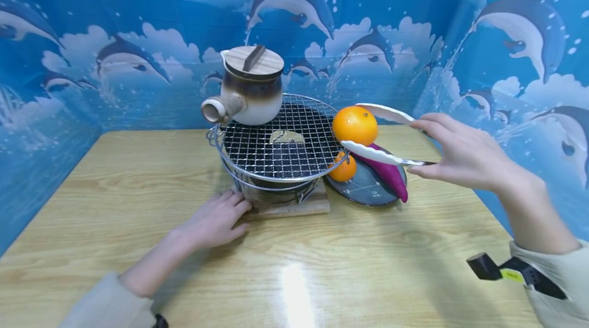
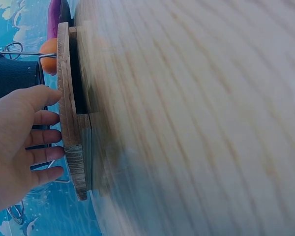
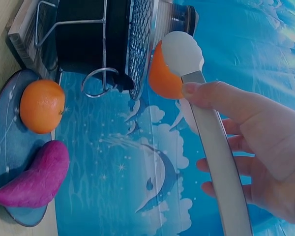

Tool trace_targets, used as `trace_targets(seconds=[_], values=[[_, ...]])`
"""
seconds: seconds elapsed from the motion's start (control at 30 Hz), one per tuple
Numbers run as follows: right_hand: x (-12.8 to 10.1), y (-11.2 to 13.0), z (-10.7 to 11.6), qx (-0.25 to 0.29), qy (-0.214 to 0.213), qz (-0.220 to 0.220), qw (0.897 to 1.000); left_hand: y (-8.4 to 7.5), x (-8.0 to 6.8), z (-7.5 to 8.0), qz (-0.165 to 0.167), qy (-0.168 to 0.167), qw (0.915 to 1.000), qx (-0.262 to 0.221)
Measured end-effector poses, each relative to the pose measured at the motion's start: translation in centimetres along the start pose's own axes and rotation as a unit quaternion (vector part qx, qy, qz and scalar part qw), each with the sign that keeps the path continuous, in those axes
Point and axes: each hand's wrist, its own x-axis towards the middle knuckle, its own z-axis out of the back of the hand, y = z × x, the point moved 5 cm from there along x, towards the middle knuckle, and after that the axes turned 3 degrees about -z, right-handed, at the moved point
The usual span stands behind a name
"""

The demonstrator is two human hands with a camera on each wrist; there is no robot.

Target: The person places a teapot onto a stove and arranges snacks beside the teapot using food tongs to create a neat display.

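My right hand point(image 1: 465, 151) holds a pair of metal tongs point(image 1: 377, 154) with white tips. Between the tips is an orange point(image 1: 354, 124), at the right rim of the round wire grill point(image 1: 294, 157). The right wrist view shows the thumb along one arm of the tongs point(image 3: 219, 167), with the orange point(image 3: 163, 76) partly hidden behind a white tip. My left hand point(image 1: 213, 220) is at the front left of the wooden board point(image 1: 294, 209) under the stove. In the left wrist view its fingertips touch the edge of the board point(image 2: 68, 98).
A lidded clay pot point(image 1: 255, 85) with a side handle stands on the grill's back left. Right of the stove, a dark blue plate point(image 1: 363, 192) bears a second orange point(image 1: 342, 168) and a purple sweet potato point(image 1: 388, 177). A dolphin-print curtain point(image 1: 184, 21) surrounds the wooden table point(image 1: 138, 174).
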Motion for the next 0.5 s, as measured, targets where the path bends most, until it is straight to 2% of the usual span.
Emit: trace_targets(seconds=[0.2, 0.5], values=[[0.8, 1.3, 0.1, 0.000, 0.005, 0.018, 1.000, 0.0, 0.0, 0.0, -0.001, 0.002, 1.0000, 0.002], [1.9, 3.1, 0.2, 0.003, -0.010, 0.063, 0.998, 0.0, 0.0, 0.0, -0.002, 0.001, 1.0000, -0.002]])
